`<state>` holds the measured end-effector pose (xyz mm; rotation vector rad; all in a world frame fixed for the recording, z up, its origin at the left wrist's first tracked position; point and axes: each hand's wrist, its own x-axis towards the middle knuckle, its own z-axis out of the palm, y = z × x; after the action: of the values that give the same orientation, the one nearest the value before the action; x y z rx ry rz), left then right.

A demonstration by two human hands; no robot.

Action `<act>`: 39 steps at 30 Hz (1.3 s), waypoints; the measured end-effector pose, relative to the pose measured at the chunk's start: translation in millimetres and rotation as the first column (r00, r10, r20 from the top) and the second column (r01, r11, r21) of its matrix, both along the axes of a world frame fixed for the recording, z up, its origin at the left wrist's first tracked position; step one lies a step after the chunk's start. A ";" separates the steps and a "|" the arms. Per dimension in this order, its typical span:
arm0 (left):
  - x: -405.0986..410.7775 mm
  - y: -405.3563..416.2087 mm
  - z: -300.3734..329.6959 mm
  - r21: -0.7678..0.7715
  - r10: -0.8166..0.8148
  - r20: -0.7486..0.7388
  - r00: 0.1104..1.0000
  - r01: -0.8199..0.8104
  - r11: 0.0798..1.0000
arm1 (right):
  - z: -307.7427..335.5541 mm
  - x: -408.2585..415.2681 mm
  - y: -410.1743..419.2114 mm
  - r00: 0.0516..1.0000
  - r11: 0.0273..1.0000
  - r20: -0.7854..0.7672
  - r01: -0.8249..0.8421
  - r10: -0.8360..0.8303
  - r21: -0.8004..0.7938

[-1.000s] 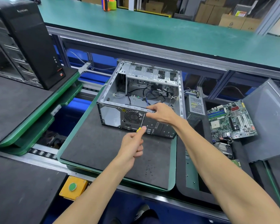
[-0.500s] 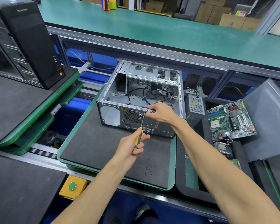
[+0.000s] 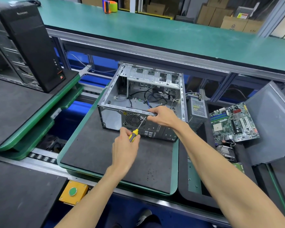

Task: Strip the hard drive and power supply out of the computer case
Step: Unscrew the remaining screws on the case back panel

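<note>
On the green-edged tray [image 3: 174,163], open computer case [image 3: 143,99] lies on its side, loose cables [image 3: 153,96] inside. Right hand [image 3: 163,116] grips the case's near top rail. Left hand [image 3: 125,147] grips a yellow-handled screwdriver [image 3: 135,133], tip at the rear panel beside the fan grille [image 3: 133,120]. Power supply [image 3: 197,109] stands just right of the case, motherboard [image 3: 234,124] further right.

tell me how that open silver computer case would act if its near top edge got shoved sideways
The computer case looks like thin sheet metal with little left inside except loose cables, so it is probably light for its bulk. On the dark mat it would likely slide rather than tip, since it lies wide and low. The right hand gripping its edge should steady it.
</note>
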<state>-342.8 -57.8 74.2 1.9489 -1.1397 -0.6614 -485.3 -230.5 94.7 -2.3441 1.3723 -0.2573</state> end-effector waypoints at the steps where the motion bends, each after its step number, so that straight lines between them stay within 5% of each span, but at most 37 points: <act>1: 2.3 0.9 -1.5 -0.032 -0.012 0.185 0.983 0.018 0.999 | -0.2 0.2 -0.2 1.000 1.000 0.000 0.000 0.000 0.003; 3: 3.8 1.1 -1.7 -0.074 -0.047 0.430 0.902 0.087 0.993 | -0.1 0.7 -0.7 1.000 1.000 -0.012 0.002 -0.002 0.011; 6: 2.0 -1.2 -0.2 -0.068 -0.067 0.473 0.878 0.113 0.991 | -0.9 1.2 -2.2 1.000 1.000 -0.022 0.003 -0.002 0.011; 8: 2.0 -4.6 0.2 -0.061 -0.071 0.256 0.964 0.089 0.994 | -1.3 1.6 -2.3 1.000 1.000 -0.021 0.001 0.000 0.008; 10: 0.8 -9.6 4.6 -0.013 -0.076 -0.173 0.982 0.075 0.997 | -1.4 1.3 -2.5 1.000 1.000 -0.015 -0.003 0.003 0.004; 11: 0.4 -11.0 8.0 0.020 -0.052 -0.427 0.903 0.067 0.998 | -0.9 1.5 -2.4 1.000 1.000 -0.012 -0.005 0.005 0.002; 13: 3.3 -11.2 13.4 0.126 0.070 -0.821 0.567 0.061 0.990 | 0.0 2.0 -1.4 1.000 1.000 -0.007 -0.007 0.007 -0.007; 15: 8.5 -10.9 13.2 0.184 0.175 -0.980 0.096 0.095 0.978 | 0.9 1.7 -0.8 1.000 1.000 -0.009 0.003 -0.004 -0.014; 16: 9.8 -10.6 12.1 0.194 0.202 -0.976 -0.082 0.100 0.976 | 1.3 1.3 -0.4 1.000 1.000 -0.012 0.006 -0.006 -0.015; 17: 9.4 -9.5 11.3 0.185 0.199 -0.969 -0.143 0.110 0.977 | 1.5 1.0 -0.4 1.000 1.000 -0.013 0.006 -0.006 -0.013; 18: 7.1 -8.7 10.6 0.167 0.179 -0.980 -0.087 0.127 0.978 | 1.7 0.9 -0.2 1.000 1.000 -0.012 0.004 -0.005 -0.011; 19: 3.9 -7.7 10.6 0.164 0.156 -0.986 0.063 0.150 0.975 | 2.0 0.9 0.2 1.000 1.000 -0.011 0.002 -0.002 -0.009; 21: -2.1 -5.7 10.1 0.194 0.093 -0.858 0.504 0.152 0.969 | 2.8 0.7 1.6 1.000 1.000 -0.010 -0.006 0.006 -0.010; 23: -4.6 -4.3 8.6 0.149 -0.006 -0.523 0.852 0.098 0.984 | 3.9 1.0 3.1 1.000 1.000 -0.010 -0.016 0.016 -0.013; 25: -2.0 -1.8 3.8 0.091 -0.079 -0.032 0.996 0.082 0.992 | 4.2 1.2 3.8 1.000 1.000 -0.011 -0.016 0.016 -0.019; 29: -0.8 2.6 2.3 -0.063 -0.069 0.368 0.927 0.099 0.993 | 3.9 1.4 4.2 1.000 1.000 0.002 -0.006 0.006 -0.018; 33: 2.9 -1.2 1.7 -0.109 -0.033 0.376 0.926 0.079 0.991 | 4.4 1.6 4.1 1.000 1.000 0.009 -0.005 0.005 -0.014; 36: 4.5 -7.7 -0.2 -0.041 -0.025 -0.185 0.982 0.017 0.999 | 5.0 2.4 5.0 1.000 1.000 0.010 -0.005 0.005 -0.019; 37: 5.1 -9.4 0.6 -0.009 -0.009 -0.447 0.894 0.005 1.000 | 5.1 2.5 5.1 1.000 1.000 0.009 -0.009 0.009 -0.023; 39: 7.7 -9.6 2.3 0.098 0.069 -0.829 0.555 0.023 0.995 | 4.1 1.9 4.9 1.000 0.999 0.008 -0.013 0.014 -0.032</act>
<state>-335.1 -67.4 76.4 1.3831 -0.4560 -1.4552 -483.3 -225.5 98.8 -2.3749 1.3575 -0.2872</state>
